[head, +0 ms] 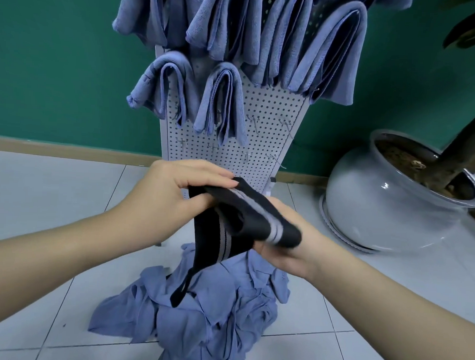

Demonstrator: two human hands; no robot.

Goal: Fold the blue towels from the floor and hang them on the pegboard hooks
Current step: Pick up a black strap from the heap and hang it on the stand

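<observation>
I hold a black cloth with grey stripes [229,228] in both hands above the floor. My left hand [176,194] pinches its upper edge, fingers on top. My right hand [285,249] grips the folded-over end from below. A narrow black tail of the cloth hangs down over a heap of crumpled blue towels [199,313] on the tiled floor. Behind stands a white pegboard [265,121] with several folded blue towels [220,103] draped on its hooks. Bare hooks [252,121] show in its lower rows.
A large pale ceramic pot [386,206] with a plant trunk stands on the floor to the right of the pegboard. A green wall with a tan skirting board runs behind. White floor tiles spread left of the towel heap.
</observation>
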